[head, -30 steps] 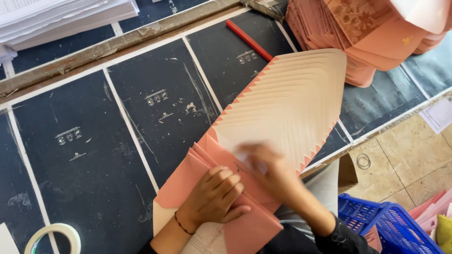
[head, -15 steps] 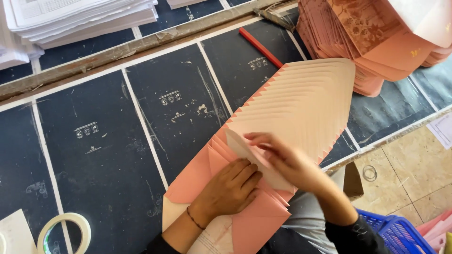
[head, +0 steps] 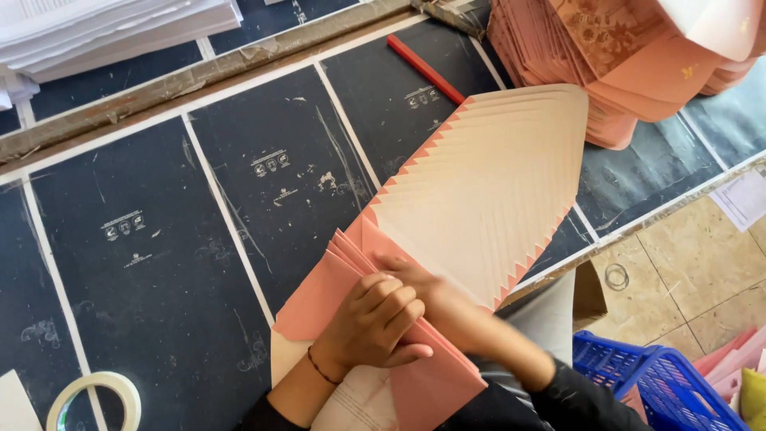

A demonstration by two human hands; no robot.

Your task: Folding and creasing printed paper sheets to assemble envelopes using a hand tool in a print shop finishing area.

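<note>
A fanned stack of pink paper envelopes (head: 487, 191), their cream insides up and flaps staggered, lies across the dark table (head: 159, 263). My left hand (head: 371, 323) presses flat on the pink near end of the stack, fingers curled over it. My right hand (head: 435, 291) lies just beyond it, partly under the left and blurred, its fingertips on the edge where pink meets cream. Whether the right hand grips a sheet I cannot tell.
A tall pile of pink envelopes (head: 622, 64) stands at the back right, white paper stacks (head: 112, 32) at the back left. A red pencil (head: 427, 70) lies near the back. A tape roll (head: 96, 399) sits front left. A blue crate (head: 646, 391) stands on the tiled floor.
My right hand has drawn back from the cream flaps toward my left hand. The view has shifted slightly, so the tape roll sits further in frame.
</note>
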